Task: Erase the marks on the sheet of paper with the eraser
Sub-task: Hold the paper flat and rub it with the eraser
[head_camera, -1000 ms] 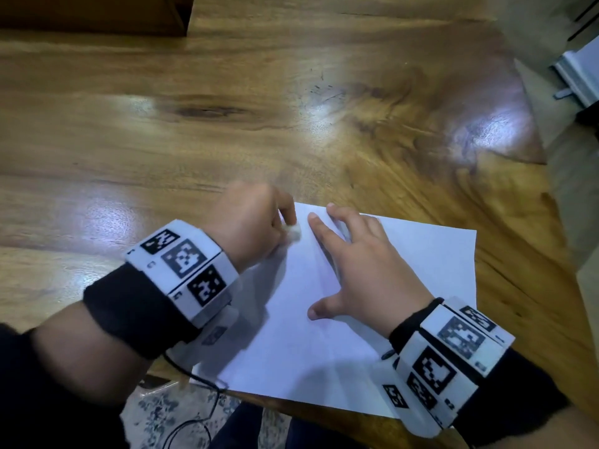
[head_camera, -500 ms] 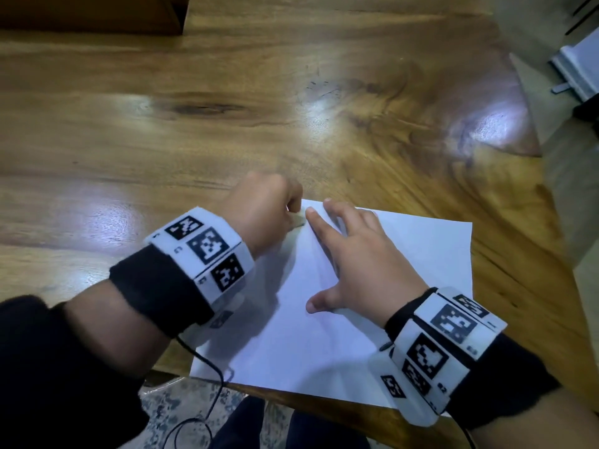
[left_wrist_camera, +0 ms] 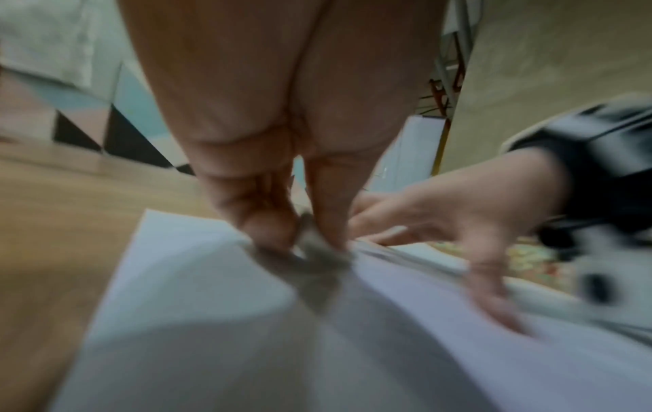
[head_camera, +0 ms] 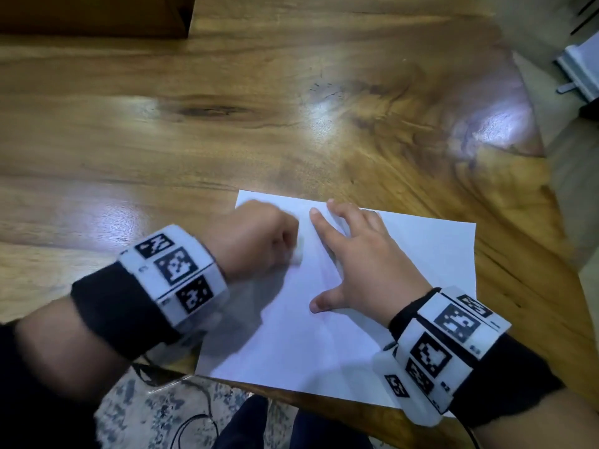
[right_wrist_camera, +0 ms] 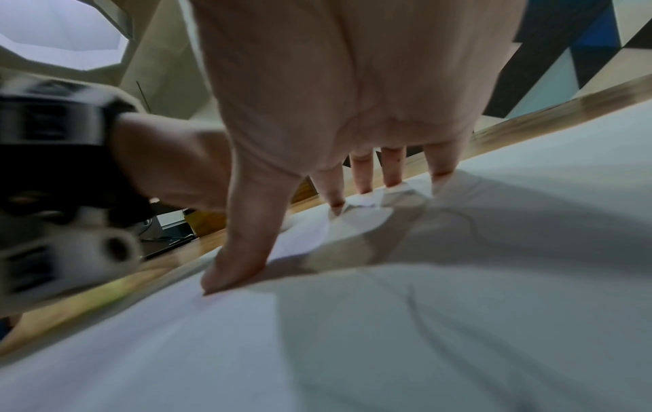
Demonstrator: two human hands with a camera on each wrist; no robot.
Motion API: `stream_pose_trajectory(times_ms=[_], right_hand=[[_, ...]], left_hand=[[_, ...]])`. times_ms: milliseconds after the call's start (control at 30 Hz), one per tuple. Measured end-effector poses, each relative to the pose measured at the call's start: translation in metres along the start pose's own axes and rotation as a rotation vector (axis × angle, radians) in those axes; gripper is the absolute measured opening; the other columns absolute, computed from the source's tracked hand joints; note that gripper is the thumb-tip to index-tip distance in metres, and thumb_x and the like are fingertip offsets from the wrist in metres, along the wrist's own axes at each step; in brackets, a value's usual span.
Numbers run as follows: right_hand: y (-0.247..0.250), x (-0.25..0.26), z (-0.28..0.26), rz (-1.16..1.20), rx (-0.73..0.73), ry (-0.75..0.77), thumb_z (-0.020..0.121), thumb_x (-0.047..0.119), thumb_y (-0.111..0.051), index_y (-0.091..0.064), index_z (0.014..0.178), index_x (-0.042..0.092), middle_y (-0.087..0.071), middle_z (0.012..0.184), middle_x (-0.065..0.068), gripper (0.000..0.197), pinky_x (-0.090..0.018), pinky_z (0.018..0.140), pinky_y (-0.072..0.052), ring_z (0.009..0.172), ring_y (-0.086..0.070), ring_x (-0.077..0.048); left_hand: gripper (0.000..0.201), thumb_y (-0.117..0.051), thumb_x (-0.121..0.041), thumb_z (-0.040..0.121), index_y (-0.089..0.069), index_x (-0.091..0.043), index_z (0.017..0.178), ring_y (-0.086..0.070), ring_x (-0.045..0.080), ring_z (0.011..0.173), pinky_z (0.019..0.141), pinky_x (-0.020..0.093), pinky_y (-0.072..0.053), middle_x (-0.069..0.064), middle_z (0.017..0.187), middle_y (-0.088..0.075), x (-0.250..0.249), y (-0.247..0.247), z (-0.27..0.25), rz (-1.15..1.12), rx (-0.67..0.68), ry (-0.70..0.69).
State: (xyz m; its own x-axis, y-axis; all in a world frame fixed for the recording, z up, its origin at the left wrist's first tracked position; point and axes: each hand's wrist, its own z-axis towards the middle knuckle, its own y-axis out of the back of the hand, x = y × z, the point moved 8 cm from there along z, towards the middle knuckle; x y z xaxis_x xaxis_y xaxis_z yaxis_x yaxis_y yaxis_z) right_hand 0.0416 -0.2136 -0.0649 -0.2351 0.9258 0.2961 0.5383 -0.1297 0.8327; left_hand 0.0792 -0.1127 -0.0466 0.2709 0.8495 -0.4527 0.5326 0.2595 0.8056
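Note:
A white sheet of paper (head_camera: 405,254) lies at the near edge of the wooden table (head_camera: 227,140). My left hand (head_camera: 259,241) is curled in a fist over the sheet's left part and pinches a small white eraser (head_camera: 297,254) against the paper; it is blurred by motion. In the left wrist view the eraser (left_wrist_camera: 310,237) shows between thumb and fingers. My right hand (head_camera: 359,257) lies flat with spread fingers on the sheet's middle, pressing it down; the right wrist view shows its fingertips (right_wrist_camera: 335,203) and thumb on the paper (right_wrist_camera: 458,306). No marks are plain on the sheet.
The table edge runs just below the sheet, with a patterned rug (head_camera: 155,413) and my dark trousers (head_camera: 259,426) beneath. A cable (head_camera: 194,419) hangs from the left wrist. A white object (head_camera: 580,66) sits on the floor at the far right.
My left hand with the eraser slid up toward the sheet's far left corner, then back down and right beside the right index finger. The right hand stayed pressed on the paper.

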Motion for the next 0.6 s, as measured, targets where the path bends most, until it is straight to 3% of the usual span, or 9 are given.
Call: stream_pose_trajectory(times_ms=[100, 200, 267, 300, 367, 467, 533, 600], right_hand=[[0.000, 0.000, 0.000, -0.010, -0.002, 0.001, 0.062, 0.062, -0.074, 0.003, 0.151, 0.029, 0.002, 0.155, 0.004, 0.123, -0.035, 0.118, -0.006, 0.140, 0.004, -0.018], [0.000, 0.000, 0.001, 0.016, -0.011, 0.002, 0.061, 0.061, -0.076, 0.001, 0.151, 0.030, 0.002, 0.156, 0.004, 0.123, -0.034, 0.118, -0.005, 0.140, 0.005, -0.018], [0.000, 0.000, 0.000, 0.017, -0.014, 0.009, 0.060, 0.060, -0.076, 0.001, 0.151, 0.030, 0.002, 0.156, 0.004, 0.123, -0.033, 0.118, -0.005, 0.139, 0.006, -0.015], [0.000, 0.001, 0.000, 0.012, -0.015, 0.014, 0.060, 0.061, -0.076, 0.001, 0.151, 0.030, 0.002, 0.155, 0.004, 0.123, -0.033, 0.118, -0.005, 0.137, 0.006, -0.013], [0.001, 0.001, -0.001, 0.006, -0.019, 0.021, 0.061, 0.061, -0.076, 0.001, 0.151, 0.030, 0.002, 0.155, 0.005, 0.122, -0.032, 0.118, -0.005, 0.133, 0.006, -0.010], [0.003, 0.002, 0.000, 0.001, -0.014, 0.017, 0.061, 0.061, -0.076, 0.001, 0.151, 0.030, 0.002, 0.156, 0.005, 0.122, -0.029, 0.117, -0.003, 0.136, 0.004, -0.012], [0.002, 0.001, -0.001, 0.005, -0.008, 0.011, 0.061, 0.060, -0.076, 0.001, 0.151, 0.029, 0.004, 0.156, 0.004, 0.122, -0.030, 0.118, -0.003, 0.137, 0.004, -0.013], [0.001, 0.002, -0.001, 0.012, -0.006, 0.012, 0.061, 0.060, -0.076, 0.001, 0.151, 0.028, 0.004, 0.156, 0.003, 0.122, -0.031, 0.118, -0.003, 0.138, 0.005, -0.013]], left_hand=[[0.017, -0.061, -0.020, 0.081, -0.047, -0.019, 0.071, -0.054, 0.028, 0.071, 0.069, 0.034, -0.048, 0.001, 0.068, -0.055, 0.014, 0.021, 0.013, -0.035, -0.199, 0.068], [0.018, -0.059, -0.026, 0.080, -0.047, -0.022, 0.067, -0.043, 0.021, 0.068, 0.062, 0.028, -0.037, -0.006, 0.066, -0.044, -0.004, -0.007, -0.013, 0.007, -0.081, -0.059], [0.011, -0.062, -0.027, 0.078, -0.057, -0.019, 0.072, -0.045, 0.017, 0.069, 0.058, 0.026, -0.030, -0.003, 0.071, -0.050, -0.008, -0.022, -0.025, -0.020, 0.059, -0.093], [0.009, -0.063, -0.027, 0.077, -0.060, -0.019, 0.074, -0.048, 0.017, 0.071, 0.057, 0.026, -0.031, -0.004, 0.070, -0.053, -0.007, -0.018, -0.020, -0.027, 0.070, -0.076], [0.007, -0.063, -0.023, 0.078, -0.057, -0.021, 0.074, -0.055, 0.021, 0.074, 0.062, 0.025, -0.042, -0.007, 0.065, -0.054, 0.001, 0.003, 0.002, -0.023, -0.038, -0.022], [0.018, -0.061, -0.021, 0.080, -0.047, -0.021, 0.069, -0.053, 0.025, 0.070, 0.068, 0.032, -0.046, 0.004, 0.072, -0.059, 0.006, 0.014, 0.015, -0.077, -0.175, 0.014], [0.018, -0.059, -0.021, 0.080, -0.048, -0.020, 0.065, -0.046, 0.022, 0.068, 0.060, 0.029, -0.034, 0.003, 0.072, -0.050, -0.007, -0.005, -0.009, -0.069, -0.115, -0.073], [0.017, -0.060, -0.022, 0.078, -0.053, -0.018, 0.063, -0.043, 0.019, 0.067, 0.060, 0.027, -0.028, 0.002, 0.071, -0.047, -0.020, -0.031, -0.038, -0.088, 0.022, -0.166]])
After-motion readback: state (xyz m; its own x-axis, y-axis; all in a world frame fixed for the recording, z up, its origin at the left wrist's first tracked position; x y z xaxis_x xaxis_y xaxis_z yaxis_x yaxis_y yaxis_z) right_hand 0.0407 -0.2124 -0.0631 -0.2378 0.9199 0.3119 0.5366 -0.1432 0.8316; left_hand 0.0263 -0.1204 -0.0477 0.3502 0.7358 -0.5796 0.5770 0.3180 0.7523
